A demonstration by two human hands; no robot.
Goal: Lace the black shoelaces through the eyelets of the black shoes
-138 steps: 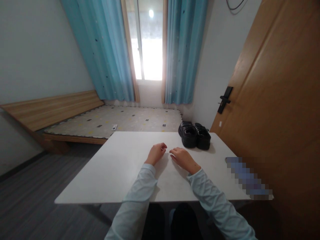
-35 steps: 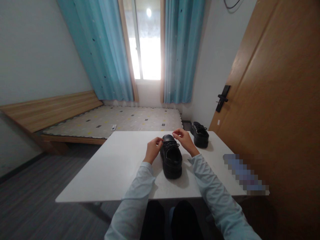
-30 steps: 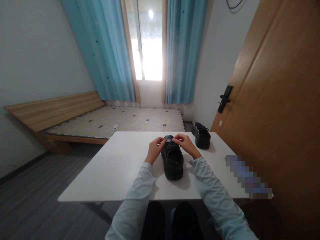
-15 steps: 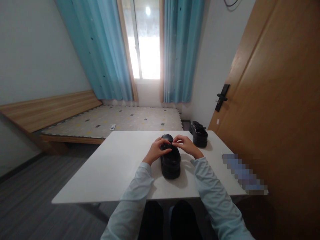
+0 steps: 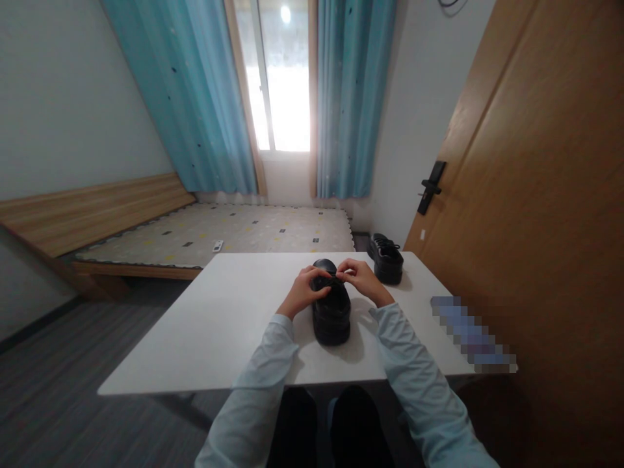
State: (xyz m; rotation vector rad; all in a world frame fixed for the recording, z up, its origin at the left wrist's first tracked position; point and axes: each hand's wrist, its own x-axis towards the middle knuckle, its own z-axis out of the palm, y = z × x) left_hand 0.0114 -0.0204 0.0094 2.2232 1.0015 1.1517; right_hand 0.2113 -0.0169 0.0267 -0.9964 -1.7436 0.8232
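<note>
A black shoe (image 5: 332, 322) stands on the white table in front of me, its heel towards me and its toe towards the window. My left hand (image 5: 305, 290) is at the left side of its lacing, thumb and fingers bent around something too small to make out. From the right, my right hand (image 5: 359, 278) reaches to the laces with thumb and forefinger pinched together; what lies between them is too small to tell. Both hands partly cover the laces. A second black shoe (image 5: 387, 261) with laces rests at the table's far right corner.
The white table (image 5: 195, 338) spans the front. A blurred bluish item (image 5: 470, 335) lies along its right edge, near the wooden door (image 5: 536, 195). Beyond the table is a bed (image 5: 253, 227) with a small white remote (image 5: 218, 246) on it.
The view has shifted slightly. Both hands stay at the laces, with only a small change in the fingers; the left thumb and fingertips sit a little differently. Neither shoe has visibly moved on the table.
</note>
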